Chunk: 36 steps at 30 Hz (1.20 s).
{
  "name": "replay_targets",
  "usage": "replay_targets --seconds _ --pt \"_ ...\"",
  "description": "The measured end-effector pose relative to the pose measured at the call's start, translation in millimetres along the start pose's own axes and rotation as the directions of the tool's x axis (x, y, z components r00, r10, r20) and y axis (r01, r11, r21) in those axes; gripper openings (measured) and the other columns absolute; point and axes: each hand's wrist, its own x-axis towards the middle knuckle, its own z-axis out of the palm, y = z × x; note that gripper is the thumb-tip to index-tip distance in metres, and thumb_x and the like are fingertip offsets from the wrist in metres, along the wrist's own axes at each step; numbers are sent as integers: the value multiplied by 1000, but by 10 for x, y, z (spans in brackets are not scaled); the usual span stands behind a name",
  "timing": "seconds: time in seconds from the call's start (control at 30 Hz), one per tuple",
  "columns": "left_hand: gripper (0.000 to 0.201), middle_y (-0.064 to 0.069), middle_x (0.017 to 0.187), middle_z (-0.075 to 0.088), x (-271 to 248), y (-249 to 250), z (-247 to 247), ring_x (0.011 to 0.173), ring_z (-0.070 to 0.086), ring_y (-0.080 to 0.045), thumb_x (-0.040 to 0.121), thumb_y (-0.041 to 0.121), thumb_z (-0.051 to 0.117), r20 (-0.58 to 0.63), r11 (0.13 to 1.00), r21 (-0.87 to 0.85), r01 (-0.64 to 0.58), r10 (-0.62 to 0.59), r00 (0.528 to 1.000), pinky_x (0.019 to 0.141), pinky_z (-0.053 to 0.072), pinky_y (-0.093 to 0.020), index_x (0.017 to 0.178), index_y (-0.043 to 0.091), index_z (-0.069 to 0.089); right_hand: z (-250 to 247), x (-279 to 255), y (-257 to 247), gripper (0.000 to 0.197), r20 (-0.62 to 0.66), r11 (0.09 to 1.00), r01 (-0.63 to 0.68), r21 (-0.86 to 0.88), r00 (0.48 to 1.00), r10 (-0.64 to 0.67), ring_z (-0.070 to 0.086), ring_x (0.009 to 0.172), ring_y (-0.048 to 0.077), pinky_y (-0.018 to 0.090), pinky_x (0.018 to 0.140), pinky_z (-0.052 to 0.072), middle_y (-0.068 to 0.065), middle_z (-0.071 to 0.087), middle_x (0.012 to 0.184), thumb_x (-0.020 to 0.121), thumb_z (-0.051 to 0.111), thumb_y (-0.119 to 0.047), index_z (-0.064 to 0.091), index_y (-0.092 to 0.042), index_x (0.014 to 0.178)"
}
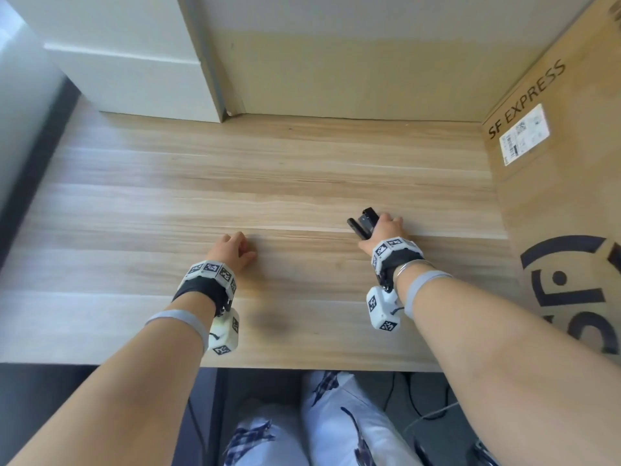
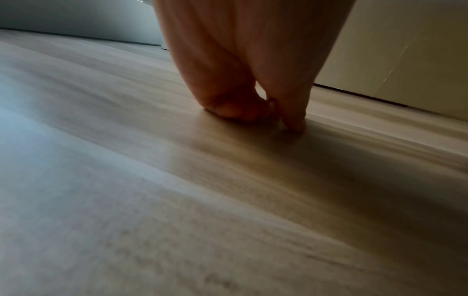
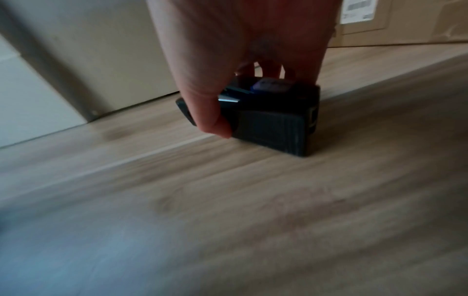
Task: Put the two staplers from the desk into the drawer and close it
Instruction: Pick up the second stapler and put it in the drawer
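right hand (image 1: 383, 232) at 3 o'clock on the wooden surface (image 1: 268, 183), grip closed around black staplers (image 1: 363, 222), thumb (image 3: 212, 112) on the near side, fingers over the top; staplers touching the surface. left hand (image 1: 232, 248) at 9 o'clock, loosely curled, holding nothing, fingertips (image 2: 293, 122) resting on the surface. cardboard box (image 1: 554, 183) at 2 o'clock.

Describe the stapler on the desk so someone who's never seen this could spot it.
Find the big SF Express cardboard box on the wooden desk's right side. Just left of it, the right hand grips a stapler: the only black thing on the desktop.
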Motion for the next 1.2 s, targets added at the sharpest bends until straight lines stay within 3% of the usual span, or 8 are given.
replay_targets --seconds 0.2,0.37,0.6,0.73,0.87,0.97,1.07,1.2 --pt "31 -25 113 63 -236 -282 -78 98 59 -36 91 20 54 -17 998 -62 22 -23 1000 87 47 -39 111 -3 58 285 -429 -375 60 45 980 177 95 982 -182 60 91 31 31 70 43 16 61 116 76 70 -27 38 -5 122" --pt "24 -18 98 55 -575 -869 -174 83 54 -29 88 15 57 -111 993 -104 50 -62 992 75 43 -34 106 0 61 608 -923 -898 74 141 930 336 148 924 -356 58 113 32 32 83 42 14 59 124 76 69 -52 41 -4 126" --pt "24 -17 119 55 -1098 -1830 -274 112 51 -36 86 11 52 -277 985 -150 91 -130 952 100 44 -41 103 10 69 1284 -1712 -1538 75 287 857 461 229 809 -513 59 109 27 29 80 40 7 59 121 71 75 -50 40 -9 124" --pt "23 -18 113 60 -1440 -2331 -313 105 56 -34 89 10 50 -353 975 -208 76 -148 924 93 43 -36 102 7 69 1695 -2176 -1816 67 414 807 506 304 693 -591 68 77 22 28 69 51 -6 64 93 67 83 -38 42 -17 117" --pt "23 -18 104 62 -1852 -2937 -205 100 57 -35 89 5 45 -469 965 -212 156 -240 850 84 46 -39 100 6 66 2149 -2569 -2000 64 546 752 601 272 547 -635 64 64 12 18 57 42 -13 63 75 66 85 -31 40 -20 110" --pt "26 -20 104 62 -2079 -3381 -19 101 57 -38 87 2 43 -416 945 -216 246 -317 852 85 46 -41 100 4 65 2549 -2789 -2067 64 657 737 644 207 467 -592 63 63 14 20 55 42 -15 60 64 67 83 -31 39 -21 111" --pt "25 -22 101 62 -2212 -3715 229 100 57 -39 88 3 43 -307 922 -231 312 -373 875 87 45 -42 99 5 66 2964 -2894 -2062 56 729 712 696 96 438 -527 58 55 18 27 58 45 -1 63 75 70 80 -33 41 -19 107" --pt "25 -21 103 62 -2262 -3950 569 102 55 -38 88 5 45 -206 898 -255 358 -412 888 91 43 -40 100 6 67 3485 -2846 -1945 74 749 734 678 -35 504 -430 60 112 32 35 92 45 12 58 131 83 68 -34 28 -17 142"
